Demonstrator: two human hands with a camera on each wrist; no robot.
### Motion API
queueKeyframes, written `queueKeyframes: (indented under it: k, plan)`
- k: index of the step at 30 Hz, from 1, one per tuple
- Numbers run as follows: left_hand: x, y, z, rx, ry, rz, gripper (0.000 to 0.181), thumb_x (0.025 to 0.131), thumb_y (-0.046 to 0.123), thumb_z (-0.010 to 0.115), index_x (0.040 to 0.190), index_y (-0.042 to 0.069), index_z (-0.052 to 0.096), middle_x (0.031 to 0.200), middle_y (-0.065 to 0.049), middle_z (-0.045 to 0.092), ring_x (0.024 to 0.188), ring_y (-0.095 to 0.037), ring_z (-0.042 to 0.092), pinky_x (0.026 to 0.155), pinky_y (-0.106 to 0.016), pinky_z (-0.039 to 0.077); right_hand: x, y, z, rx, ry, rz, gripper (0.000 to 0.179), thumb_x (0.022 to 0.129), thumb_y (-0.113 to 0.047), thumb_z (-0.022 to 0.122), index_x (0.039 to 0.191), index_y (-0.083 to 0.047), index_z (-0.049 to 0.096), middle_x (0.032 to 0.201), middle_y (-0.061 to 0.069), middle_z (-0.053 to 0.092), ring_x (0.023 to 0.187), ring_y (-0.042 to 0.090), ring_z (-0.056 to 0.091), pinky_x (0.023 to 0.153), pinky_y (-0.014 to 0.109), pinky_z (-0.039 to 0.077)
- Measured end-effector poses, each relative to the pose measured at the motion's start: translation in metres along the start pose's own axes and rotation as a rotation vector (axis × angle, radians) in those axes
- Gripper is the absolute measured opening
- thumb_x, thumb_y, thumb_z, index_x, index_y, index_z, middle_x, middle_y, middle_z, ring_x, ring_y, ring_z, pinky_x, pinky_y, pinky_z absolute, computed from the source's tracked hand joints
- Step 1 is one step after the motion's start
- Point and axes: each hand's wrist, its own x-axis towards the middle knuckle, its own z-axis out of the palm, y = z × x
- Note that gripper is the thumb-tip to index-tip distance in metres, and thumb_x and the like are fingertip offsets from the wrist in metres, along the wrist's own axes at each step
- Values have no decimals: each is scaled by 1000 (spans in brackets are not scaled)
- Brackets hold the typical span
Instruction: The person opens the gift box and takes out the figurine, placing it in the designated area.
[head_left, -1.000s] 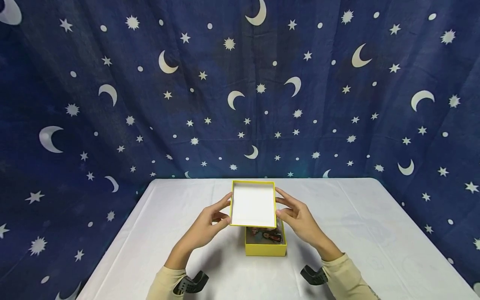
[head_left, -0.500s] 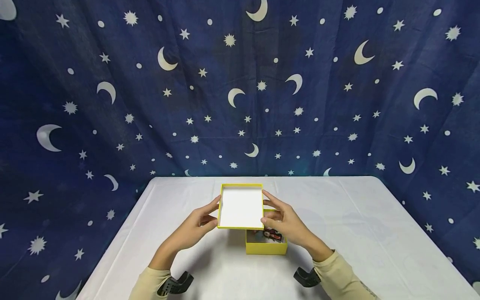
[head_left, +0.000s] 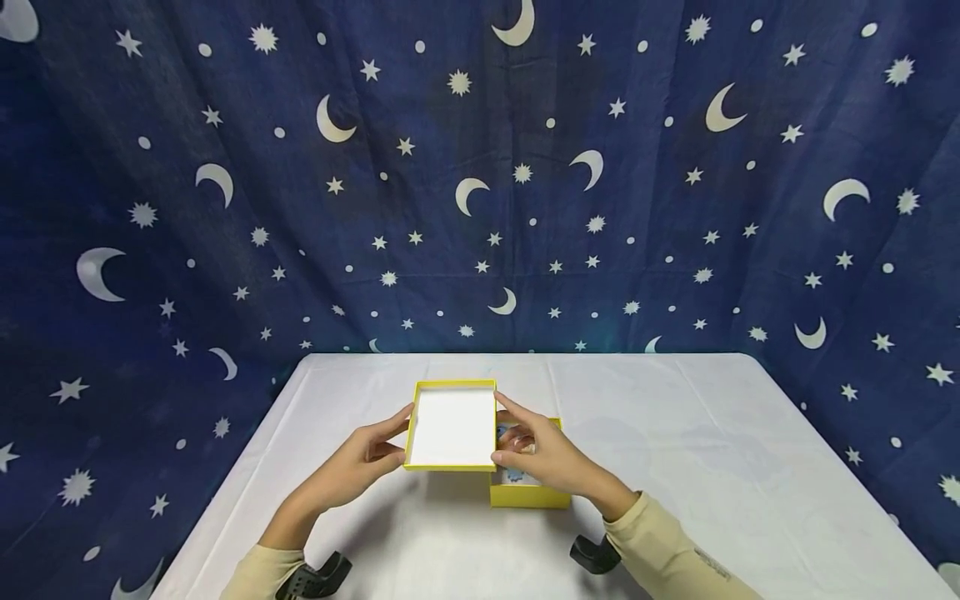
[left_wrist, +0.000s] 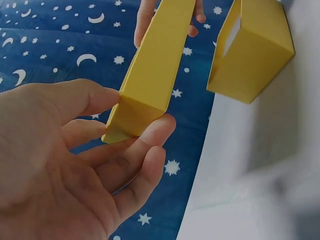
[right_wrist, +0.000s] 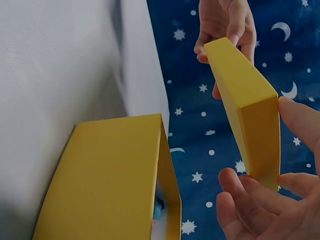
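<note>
A shallow yellow box lid (head_left: 453,427), white inside, is held up off the table with its inner side towards the head camera. My left hand (head_left: 352,467) grips its left edge between thumb and fingers, and my right hand (head_left: 551,454) pinches the right edge. Both wrist views show the lid's yellow side wall (left_wrist: 155,60) between the two hands. Behind and below my right hand stands the yellow box base (head_left: 529,497), uncovered. Some small colourful items (head_left: 516,476) show inside it, mostly hidden by the hand and lid.
A white cloth covers the table (head_left: 660,467). At its far edge hangs a dark blue curtain (head_left: 420,208) printed with moons and stars. Black wrist cameras (head_left: 595,554) sit at both cuffs.
Both hands have carried the lid left and slightly down, from above the box base to its left side. More of the base's contents show, partly behind my right hand. The base has stayed in place.
</note>
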Motion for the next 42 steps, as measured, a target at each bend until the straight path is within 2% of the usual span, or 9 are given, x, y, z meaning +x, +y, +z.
queueKeyframes:
  k: [4, 7, 12, 18, 22, 25, 29, 35, 42]
  plan:
    - [-7, -3, -6, 2, -6, -26, 67, 103, 8, 56, 160, 0, 21, 154, -32, 41, 107, -14, 71, 92, -18, 54, 3, -5, 6, -40, -16, 38, 86, 93, -24, 75, 162, -14, 25, 144, 18, 57, 115, 34, 64, 92, 44, 58]
    - [-13, -5, -10, 3, -6, -34, 67, 102, 6, 56, 159, -2, 22, 152, -34, 43, 107, -13, 71, 92, -17, 54, 6, -8, 11, -64, -28, 36, 86, 92, -26, 75, 162, -13, 25, 144, 16, 58, 114, 31, 64, 93, 49, 57]
    - [-23, -8, -17, -4, -12, -30, 67, 102, 6, 56, 158, -5, 21, 151, -36, 42, 106, -13, 71, 91, -18, 55, 11, -11, 20, -90, -53, 42, 87, 93, -29, 75, 162, -13, 24, 145, 14, 58, 112, 25, 64, 87, 36, 55]
    - [-34, -12, -25, -22, -14, -11, 66, 103, 6, 54, 157, -8, 20, 151, -39, 41, 105, -14, 72, 91, -18, 55, 15, -17, 34, -158, -68, 47, 89, 92, -33, 75, 162, -13, 24, 145, 14, 58, 114, 24, 67, 86, 34, 55]
    - [-39, -14, -30, -31, -10, -9, 66, 103, 7, 54, 157, -9, 20, 152, -39, 38, 107, -13, 71, 92, -19, 56, 16, -20, 42, -160, -73, 57, 89, 93, -36, 73, 163, -15, 22, 148, 12, 57, 113, 21, 67, 88, 36, 54]
    - [-44, -16, -34, -31, -5, -20, 66, 103, 8, 55, 157, -10, 21, 154, -38, 35, 108, -11, 71, 92, -18, 56, 18, -22, 49, -160, -70, 65, 89, 93, -38, 72, 163, -14, 21, 148, 9, 57, 111, 20, 66, 84, 31, 54]
    - [-50, -19, -39, -26, -2, -34, 66, 104, 9, 54, 157, -10, 20, 155, -39, 33, 109, -8, 70, 92, -18, 56, 23, -24, 61, -156, -56, 74, 90, 92, -37, 72, 163, -13, 21, 149, 8, 55, 108, 20, 65, 68, 20, 50]
    - [-60, -24, -45, -23, 0, -25, 65, 103, 5, 54, 156, -11, 19, 155, -41, 30, 110, -6, 69, 90, -21, 58, 28, -29, 79, -126, -25, 77, 92, 89, -33, 74, 162, -13, 22, 151, 11, 54, 96, 13, 66, 67, 19, 50]
    - [-71, -28, -51, -33, 28, -57, 66, 103, 7, 55, 158, -8, 20, 155, -41, 30, 110, -5, 68, 89, -20, 58, 35, -25, 100, -10, -33, 130, 96, 90, -28, 76, 164, -18, 14, 156, 11, 49, 84, 4, 65, 64, 19, 53]
